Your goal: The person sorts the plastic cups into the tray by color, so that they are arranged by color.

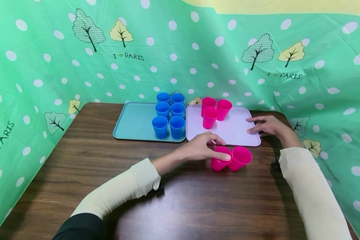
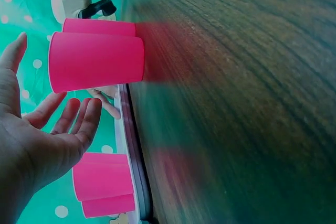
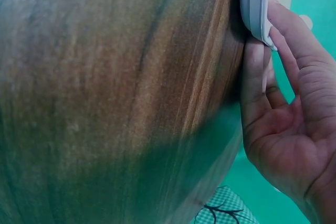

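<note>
Your left hand [image 1: 202, 148] is at the nearer of two pink cups [image 1: 219, 159] standing on the table [image 1: 87, 160] — fingers loosely spread. In the head view a fingertip sits at the cup's rim, but the left wrist view shows the palm [image 2: 37, 145] open w/ a gap to the cup [image 2: 97, 61], so whether it actually touches can't be told. Nothing is gripped. The second pink cup [image 1: 240, 158] is on the far side of the first from your left hand, touching it, both upright w/ mouths up.

Your right hand [image 1: 265, 126] lies flat, fingers straight and spread, on the near right corner of the lilac tray [image 1: 237, 131]. The right wrist view shows fingers [image 3: 257, 72] pressed against the tray's edge [image 3: 254, 3] — holding nothing, just resting on it.

Between your hands and farther from you, three more pink cups [image 1: 212, 111] stand clustered on the lilac tray's far-left part, well apart from your right hand.

Beyond your left hand and to its left sits a teal tray [image 1: 132, 121], side by side w/ the lilac one. Six blue cups [image 1: 169, 115] stand in two rows along its right edge.
</note>
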`<state>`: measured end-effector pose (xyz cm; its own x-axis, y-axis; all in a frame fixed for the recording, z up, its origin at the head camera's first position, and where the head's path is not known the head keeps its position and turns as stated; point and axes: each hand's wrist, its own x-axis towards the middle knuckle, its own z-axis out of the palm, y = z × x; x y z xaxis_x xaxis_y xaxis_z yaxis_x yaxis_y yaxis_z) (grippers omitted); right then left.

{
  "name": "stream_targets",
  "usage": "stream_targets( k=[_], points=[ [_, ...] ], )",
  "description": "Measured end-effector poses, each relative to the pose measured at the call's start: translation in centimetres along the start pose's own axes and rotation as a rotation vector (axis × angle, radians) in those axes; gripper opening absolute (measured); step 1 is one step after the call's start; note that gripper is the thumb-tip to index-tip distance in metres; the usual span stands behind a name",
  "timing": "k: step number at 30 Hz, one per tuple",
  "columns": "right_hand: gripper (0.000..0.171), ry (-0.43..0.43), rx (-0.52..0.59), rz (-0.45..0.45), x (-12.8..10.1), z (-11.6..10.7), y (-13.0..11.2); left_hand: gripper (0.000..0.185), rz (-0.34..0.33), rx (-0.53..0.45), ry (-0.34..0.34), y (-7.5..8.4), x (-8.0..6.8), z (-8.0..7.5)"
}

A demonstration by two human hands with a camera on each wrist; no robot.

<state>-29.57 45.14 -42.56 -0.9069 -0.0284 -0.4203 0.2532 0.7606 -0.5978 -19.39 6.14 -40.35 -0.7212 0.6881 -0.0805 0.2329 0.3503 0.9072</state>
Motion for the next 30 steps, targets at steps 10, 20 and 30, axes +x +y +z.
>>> stream_targets(
  k=[10, 20, 30],
  points=[
    [0.102, 0.02, -0.007, 0.012, 0.3, 0.1, 0.2, 0.057, 0.012, -0.021, -0.056, -0.3, -0.4, 0.1],
    [0.098, 0.043, -0.021, -0.025, 0.1, 0.2, 0.3, 0.069, 0.044, -0.009, -0.105, -1.0, -0.2, 0.1],
    [0.098, 0.047, -0.024, -0.039, 0.1, 0.3, 0.0, 0.062, 0.028, 0.007, -0.101, -1.2, -0.2, -0.2]
  ],
)
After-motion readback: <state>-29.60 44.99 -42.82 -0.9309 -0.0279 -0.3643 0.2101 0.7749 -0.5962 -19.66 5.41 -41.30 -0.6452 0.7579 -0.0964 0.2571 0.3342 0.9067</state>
